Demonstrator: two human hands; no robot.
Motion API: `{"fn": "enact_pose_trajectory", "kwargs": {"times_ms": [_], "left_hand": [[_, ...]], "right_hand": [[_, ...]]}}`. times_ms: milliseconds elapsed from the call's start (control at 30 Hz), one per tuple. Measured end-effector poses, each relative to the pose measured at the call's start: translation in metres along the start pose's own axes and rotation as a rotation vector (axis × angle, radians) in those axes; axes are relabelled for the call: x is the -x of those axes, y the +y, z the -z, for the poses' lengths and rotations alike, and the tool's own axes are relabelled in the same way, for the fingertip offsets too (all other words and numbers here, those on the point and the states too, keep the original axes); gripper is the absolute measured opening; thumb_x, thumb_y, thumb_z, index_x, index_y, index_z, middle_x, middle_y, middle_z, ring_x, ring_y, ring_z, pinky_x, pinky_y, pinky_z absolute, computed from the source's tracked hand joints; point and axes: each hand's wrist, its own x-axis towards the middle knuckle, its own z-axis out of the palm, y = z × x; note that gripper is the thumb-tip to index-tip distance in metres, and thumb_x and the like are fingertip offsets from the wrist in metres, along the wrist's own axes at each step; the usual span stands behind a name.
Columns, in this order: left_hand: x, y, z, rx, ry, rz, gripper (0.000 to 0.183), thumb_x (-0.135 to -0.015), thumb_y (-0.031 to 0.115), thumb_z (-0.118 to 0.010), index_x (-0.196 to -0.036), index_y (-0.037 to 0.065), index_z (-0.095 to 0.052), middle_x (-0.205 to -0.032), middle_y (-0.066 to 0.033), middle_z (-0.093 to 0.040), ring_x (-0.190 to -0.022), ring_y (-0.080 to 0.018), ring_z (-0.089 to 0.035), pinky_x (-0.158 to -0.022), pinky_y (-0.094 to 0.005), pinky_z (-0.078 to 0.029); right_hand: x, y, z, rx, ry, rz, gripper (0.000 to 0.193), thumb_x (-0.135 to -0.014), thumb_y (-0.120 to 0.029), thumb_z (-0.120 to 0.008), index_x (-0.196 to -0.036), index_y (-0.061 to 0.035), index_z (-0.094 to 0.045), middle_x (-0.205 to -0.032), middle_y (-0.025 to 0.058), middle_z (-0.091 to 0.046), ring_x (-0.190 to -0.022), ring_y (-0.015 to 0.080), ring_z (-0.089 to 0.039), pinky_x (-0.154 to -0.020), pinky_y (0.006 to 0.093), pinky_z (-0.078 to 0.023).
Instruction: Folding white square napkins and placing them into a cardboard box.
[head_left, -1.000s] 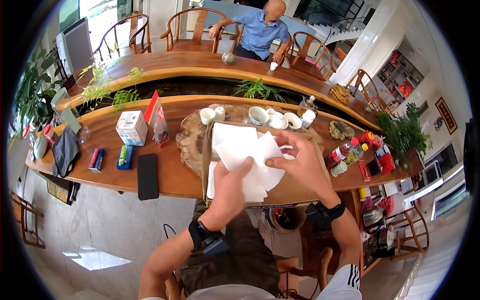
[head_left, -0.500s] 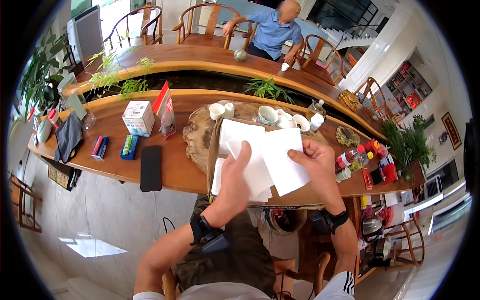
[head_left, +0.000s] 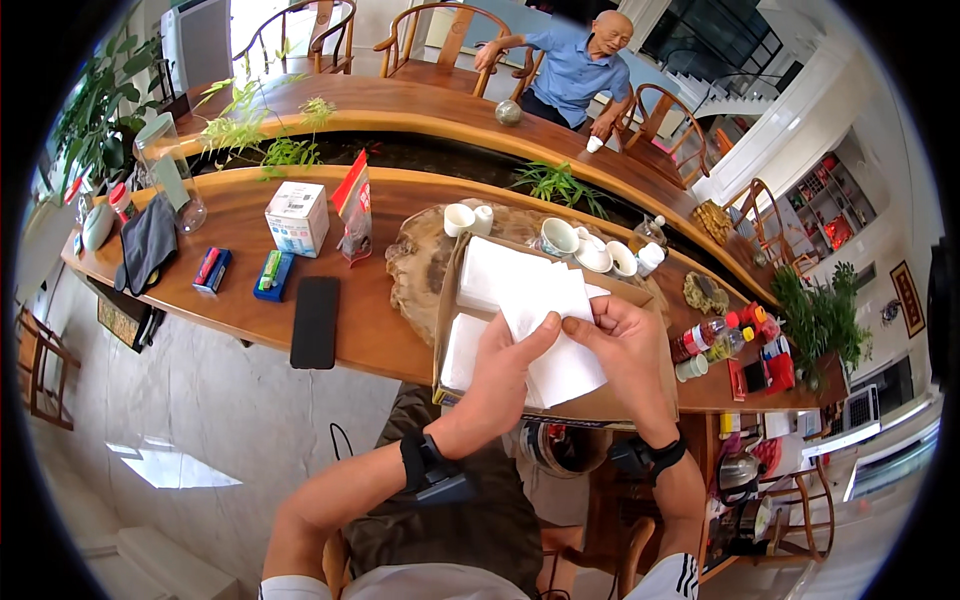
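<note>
Head view took in a long, glossy brown wooden tabletop (head_left: 365, 300); over the middle of its near edge lay a shallow, open, brown cardboard box (head_left: 605, 405), whose near side seemed to reach past that edge. The box looked light and fairly stiff, best lifted by two opposite walls, since its thin rim would probably flex if held at one corner.

Inside, along the box's left wall, lay two flat stacks of white paper-like pieces, a far stack (head_left: 490, 275) toward the far left corner and a near stack (head_left: 462, 350) toward the near left corner. Both looked soft and apt to slide apart, so they called for a grip from both faces.

Above the box's middle, the hands held a few overlapping white, thin, rectangular sheets (head_left: 568, 372). These seemed almost weightless, limp and easily creased, best pinched near an edge. They looked matt, plain and slightly fanned, with straight edges and crisp corners.

The left hand (head_left: 503, 365) grasped them from the left, thumb on top, its other fingers mostly hidden; the right hand (head_left: 630, 345) pinched their right edge between thumb and bent fingers.
</note>
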Motion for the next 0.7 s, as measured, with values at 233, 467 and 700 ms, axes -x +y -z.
{"fn": "enact_pose_trajectory", "kwargs": {"times_ms": [233,467,700], "left_hand": [[-0.0011,-0.0046,0.0025,0.04,0.025,-0.011,0.031,-0.108,0.017,-0.062,-0.136,0.005,-0.06,-0.124,-0.0059,-0.071,-0.106,-0.0158,-0.072,-0.09,-0.0344,-0.059],[-0.0006,-0.0056,0.003,0.049,0.023,-0.001,0.03,-0.108,0.017,-0.061,-0.136,0.005,-0.06,-0.124,-0.0066,-0.071,-0.106,-0.0166,-0.072,-0.09,-0.0347,-0.059],[-0.0004,-0.0063,0.0026,0.048,0.041,0.001,0.029,-0.108,0.017,-0.061,-0.134,0.005,-0.061,-0.123,-0.0061,-0.071,-0.105,-0.0163,-0.072,-0.09,-0.0345,-0.059]], "right_hand": [[-0.0018,0.0053,-0.0019,0.026,0.001,0.006,0.021,-0.094,-0.006,-0.08,-0.107,0.0088,-0.074,-0.093,0.0094,-0.078,-0.076,0.0078,-0.07,-0.067,0.0226,-0.056],[-0.0016,0.007,-0.0021,0.024,0.014,0.025,0.021,-0.093,-0.005,-0.08,-0.107,0.0096,-0.073,-0.093,0.0103,-0.078,-0.077,0.0085,-0.071,-0.068,0.023,-0.057],[-0.0014,0.0091,-0.0037,0.036,0.018,0.013,0.019,-0.093,-0.004,-0.08,-0.105,0.0099,-0.073,-0.092,0.0104,-0.078,-0.076,0.0086,-0.071,-0.068,0.0229,-0.057]]}}
